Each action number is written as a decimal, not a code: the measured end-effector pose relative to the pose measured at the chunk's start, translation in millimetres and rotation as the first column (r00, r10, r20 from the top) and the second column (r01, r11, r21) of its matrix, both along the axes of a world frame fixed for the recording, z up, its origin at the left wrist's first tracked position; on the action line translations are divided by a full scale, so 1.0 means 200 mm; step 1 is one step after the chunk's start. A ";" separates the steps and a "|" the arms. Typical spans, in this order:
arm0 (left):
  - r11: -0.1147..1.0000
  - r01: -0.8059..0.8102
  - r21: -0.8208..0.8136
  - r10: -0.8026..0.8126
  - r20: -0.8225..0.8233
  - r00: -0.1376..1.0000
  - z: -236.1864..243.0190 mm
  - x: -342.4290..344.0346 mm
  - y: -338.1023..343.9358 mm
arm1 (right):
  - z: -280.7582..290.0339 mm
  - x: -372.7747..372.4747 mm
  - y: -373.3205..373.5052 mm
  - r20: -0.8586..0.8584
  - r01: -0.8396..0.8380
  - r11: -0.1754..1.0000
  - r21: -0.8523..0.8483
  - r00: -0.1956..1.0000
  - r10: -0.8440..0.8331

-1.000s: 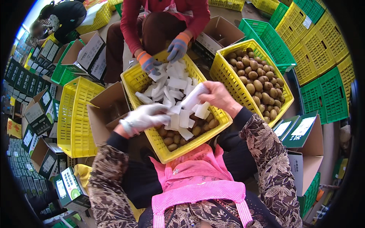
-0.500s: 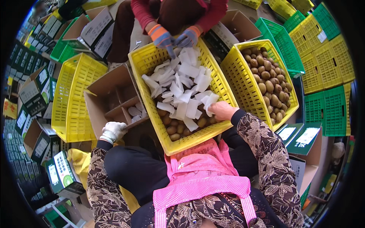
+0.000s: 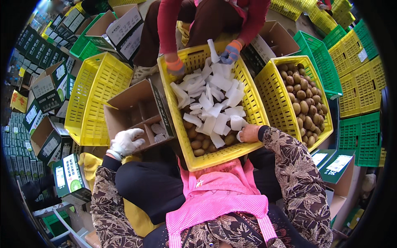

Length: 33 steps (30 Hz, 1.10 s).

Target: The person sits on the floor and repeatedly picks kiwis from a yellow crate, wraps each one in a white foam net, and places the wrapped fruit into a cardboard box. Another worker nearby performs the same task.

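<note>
A yellow crate (image 3: 255, 105) stands in front of me, with loose white foam sleeves (image 3: 215, 93) heaped over brown kiwifruit (image 3: 199, 145). My right hand (image 3: 250, 133), bare, is at the crate's near right side; its curled fingers close on a white foam sleeve (image 3: 239, 136), mostly hidden by them. To the left, my left hand (image 3: 127, 142) in a white glove hovers by the near edge of a divided cardboard box (image 3: 124, 105), fingers apart and holding nothing. Netted foam-wrapped pieces (image 3: 159, 129) lie in one compartment of that box.
Across the crate, a co-worker's gloved hands (image 3: 230, 53) handle a foam sleeve. A crate full of kiwifruit (image 3: 305, 103) stands at right, a yellow crate (image 3: 89, 99) at left. Printed green cartons (image 3: 71, 177) and stacked green and yellow crates (image 3: 357, 91) surround the spot.
My right hand has moved nearer the crate's near right rim. My left hand has lifted slightly and its fingers have spread. The co-worker's hands have parted, one raising a foam sleeve. The view has shifted.
</note>
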<state>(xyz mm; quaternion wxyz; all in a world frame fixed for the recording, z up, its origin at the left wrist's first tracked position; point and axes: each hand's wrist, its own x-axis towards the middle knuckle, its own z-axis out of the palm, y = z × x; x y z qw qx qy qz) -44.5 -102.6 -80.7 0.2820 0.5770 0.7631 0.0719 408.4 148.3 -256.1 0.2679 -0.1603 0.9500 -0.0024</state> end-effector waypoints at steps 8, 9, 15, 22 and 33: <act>0.961 0.215 0.176 -0.237 0.118 0.964 0.28 0.26 0.37 | -0.09 0.04 0.05 -0.040 0.008 0.998 -0.054 0.999 -0.010; 0.960 0.242 0.139 -0.255 0.081 0.964 0.33 0.34 0.41 | -0.06 0.02 0.04 -0.001 0.091 0.994 -0.059 0.996 -0.091; 0.995 -0.033 0.092 -0.022 0.537 0.843 0.17 0.65 0.54 | 0.53 -0.30 -0.02 -0.017 0.629 0.331 -0.703 0.451 -0.892; 0.944 -0.226 -0.240 0.117 0.885 -0.450 0.04 1.01 0.62 | 1.02 -0.47 -0.16 0.185 0.252 -0.130 -0.959 0.210 -0.960; 0.946 0.227 -0.229 0.255 0.963 -0.090 0.14 0.90 0.54 | 1.30 -0.34 -0.23 0.343 0.663 0.071 -0.746 0.473 -0.812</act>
